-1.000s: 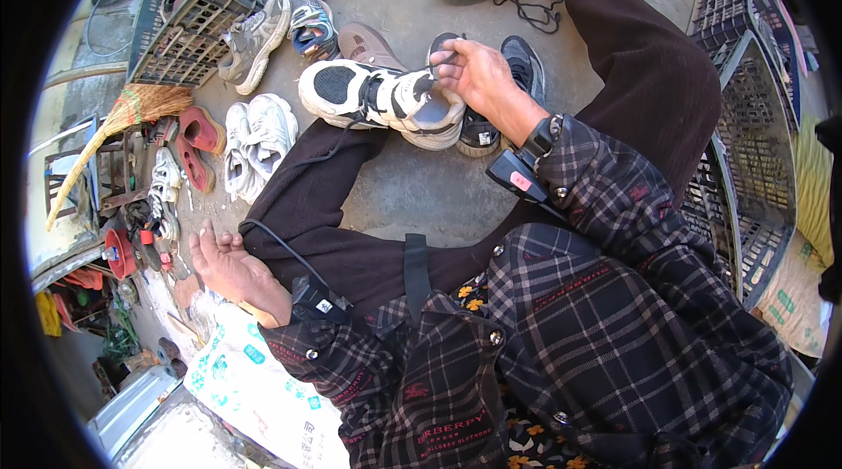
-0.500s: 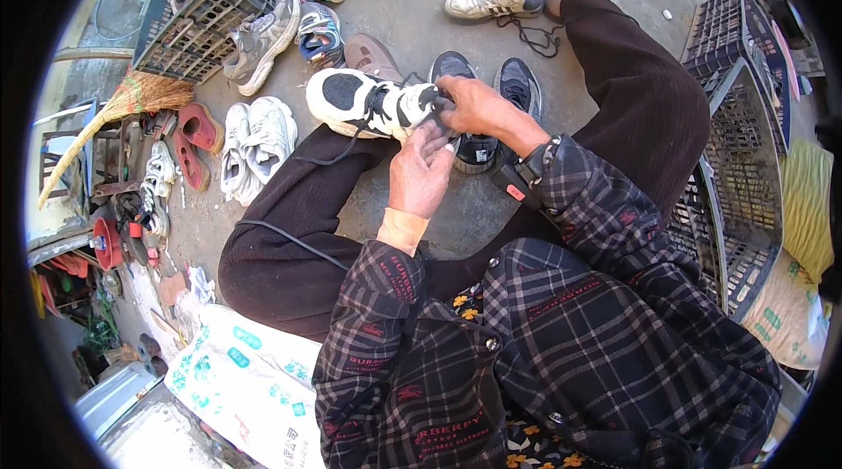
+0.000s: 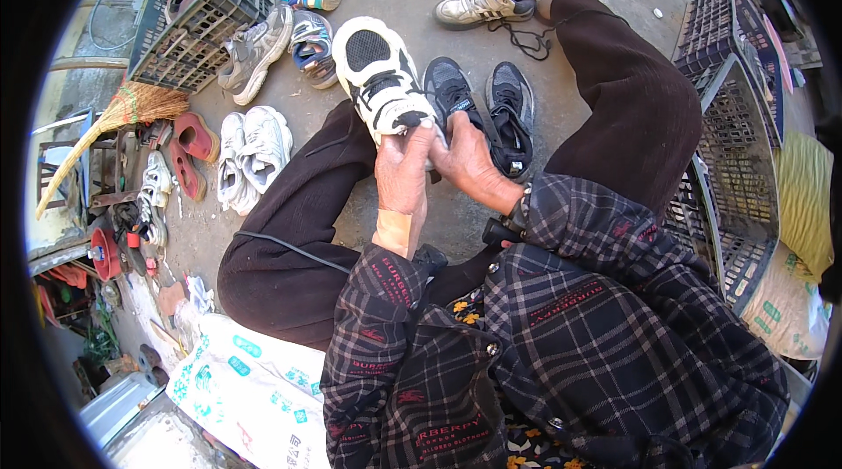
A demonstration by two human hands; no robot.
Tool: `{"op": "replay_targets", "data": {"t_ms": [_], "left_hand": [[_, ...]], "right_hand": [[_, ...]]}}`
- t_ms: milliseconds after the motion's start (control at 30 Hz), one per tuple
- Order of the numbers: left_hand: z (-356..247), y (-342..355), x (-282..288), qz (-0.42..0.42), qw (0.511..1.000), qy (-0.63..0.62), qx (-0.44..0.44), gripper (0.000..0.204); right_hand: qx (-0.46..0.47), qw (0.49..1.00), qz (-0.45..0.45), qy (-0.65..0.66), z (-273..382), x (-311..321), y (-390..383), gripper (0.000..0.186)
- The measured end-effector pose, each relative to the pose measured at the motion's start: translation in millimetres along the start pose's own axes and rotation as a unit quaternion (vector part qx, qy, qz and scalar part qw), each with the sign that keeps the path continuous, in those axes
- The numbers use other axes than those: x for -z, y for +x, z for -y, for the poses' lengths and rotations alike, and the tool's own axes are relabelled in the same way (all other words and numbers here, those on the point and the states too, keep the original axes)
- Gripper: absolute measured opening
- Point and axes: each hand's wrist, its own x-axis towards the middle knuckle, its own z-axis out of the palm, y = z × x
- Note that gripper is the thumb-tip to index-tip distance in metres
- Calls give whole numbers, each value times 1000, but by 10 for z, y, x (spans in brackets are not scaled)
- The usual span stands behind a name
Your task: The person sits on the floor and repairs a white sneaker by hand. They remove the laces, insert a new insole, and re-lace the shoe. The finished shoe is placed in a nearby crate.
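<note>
A white and black sneaker [image 3: 377, 74] is held over my lap, toe pointing away from me. My left hand [image 3: 402, 173] grips its heel end from below. My right hand [image 3: 467, 160] is closed on the same heel from the right side. Both forearms wear dark plaid sleeves. A pair of black mesh sneakers [image 3: 482, 110] lies on the concrete ground between my legs, just behind my right hand.
Black plastic crates stand at the upper left [image 3: 197, 17] and along the right [image 3: 728, 145]. Loose shoes lie around: white pair [image 3: 250, 153], grey and blue ones [image 3: 281, 44], a white one with laces [image 3: 487, 4]. A broom [image 3: 105, 123] and a printed sack [image 3: 254, 390] lie left.
My left hand came up from the ground at my left and joined the right on the sneaker. The sneaker turned from lying sideways to pointing away from me.
</note>
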Motion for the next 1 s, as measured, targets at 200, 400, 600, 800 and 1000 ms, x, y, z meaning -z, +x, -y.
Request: {"op": "replay_targets", "data": {"t_ms": [200, 400, 600, 800, 1000], "left_hand": [[222, 164, 134, -117, 968, -222, -4, 29], [294, 144, 257, -107, 973, -170, -109, 29], [217, 7, 386, -76, 986, -133, -62, 30], [151, -22, 377, -22, 972, -233, -1, 31], [179, -13, 387, -19, 970, -242, 0, 29]], "right_hand": [[48, 999, -5, 10, -49, -194, -209, 26], [4, 986, 140, 92, -48, -21, -61, 22], [80, 991, 77, -68, 99, 423, 342, 29], [160, 967, 158, 123, 342, 811, 274, 15], [128, 977, 171, -4, 301, 455, 71, 16]]}}
